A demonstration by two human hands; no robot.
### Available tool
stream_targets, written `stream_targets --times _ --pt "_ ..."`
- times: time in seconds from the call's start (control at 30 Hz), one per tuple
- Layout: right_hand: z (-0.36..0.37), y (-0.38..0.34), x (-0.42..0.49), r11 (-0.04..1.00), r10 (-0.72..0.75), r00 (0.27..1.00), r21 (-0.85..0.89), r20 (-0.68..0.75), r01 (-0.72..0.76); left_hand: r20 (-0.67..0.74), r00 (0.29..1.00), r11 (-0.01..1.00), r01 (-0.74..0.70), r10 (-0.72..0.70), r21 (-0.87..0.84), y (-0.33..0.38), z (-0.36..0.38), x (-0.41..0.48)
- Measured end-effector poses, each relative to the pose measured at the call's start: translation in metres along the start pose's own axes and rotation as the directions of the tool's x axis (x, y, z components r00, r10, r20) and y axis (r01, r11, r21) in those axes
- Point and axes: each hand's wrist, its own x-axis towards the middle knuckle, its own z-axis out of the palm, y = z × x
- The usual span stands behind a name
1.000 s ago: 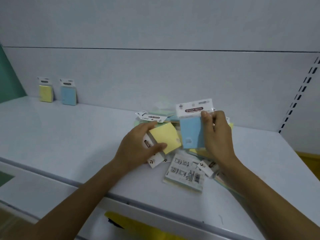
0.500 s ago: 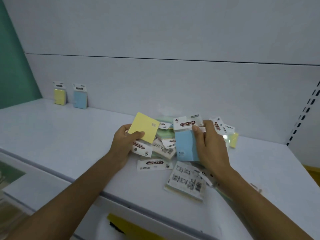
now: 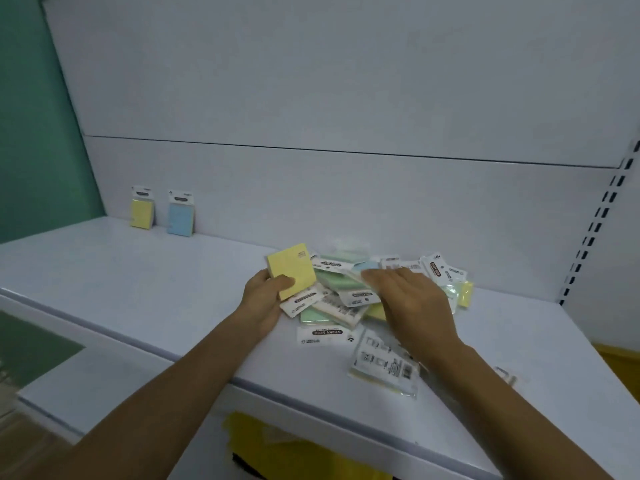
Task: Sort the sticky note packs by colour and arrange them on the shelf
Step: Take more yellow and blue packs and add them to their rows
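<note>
1. Head view: the left hand (image 3: 266, 295) grips a yellow sticky note pack (image 3: 292, 268) at the left edge of the pile (image 3: 341, 289) on the shelf (image 3: 138, 278).
2. The right hand (image 3: 414, 304) lies over the pile, blurred; its grasp cannot be told.

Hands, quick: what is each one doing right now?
Left hand: holds a yellow pack.
Right hand: stretched over the pile by a blue pack, blurred; grip cannot be told.
</note>
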Motion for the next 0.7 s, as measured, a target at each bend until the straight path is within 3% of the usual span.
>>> stream_targets --times 0.1,0.17,0.23,0.3,0.37,0.53,0.7 --pt "0.001 -0.020 0.011 0.994 -0.111 0.992 0.010 0.067 0.111 0.094 0.995 1.000 0.021 -0.022 0.008 0.005 -0.001 -0.003" --pt "0.005 -0.038 0.022 0.997 -0.019 0.994 0.080 0.110 0.010 0.124 0.992 0.999 0.039 -0.038 -0.009 0.010 -0.005 -0.004" --pt "0.012 -0.059 0.036 0.949 0.193 0.977 0.234 0.091 -0.209 0.095 0.995 0.997 0.023 -0.029 0.068 0.017 -0.015 -0.003" --pt "0.022 -0.081 0.053 0.726 0.455 0.877 0.505 0.155 -0.466 0.086 0.996 0.987 -0.015 0.001 0.159 0.031 -0.034 -0.004" --pt "0.039 -0.101 0.072 0.452 0.599 0.752 0.659 0.276 -0.602 0.087 0.995 0.966 -0.063 0.042 0.252 0.053 -0.062 -0.006" --pt "0.090 -0.165 0.110 0.393 0.545 0.764 0.700 0.345 -0.597 0.121 0.991 0.885 -0.108 0.059 0.454 0.124 -0.158 -0.011" --pt "0.142 -0.248 0.152 0.379 0.461 0.782 0.704 0.419 -0.601 0.051 0.992 0.847 -0.126 0.117 0.516 0.178 -0.261 -0.020"
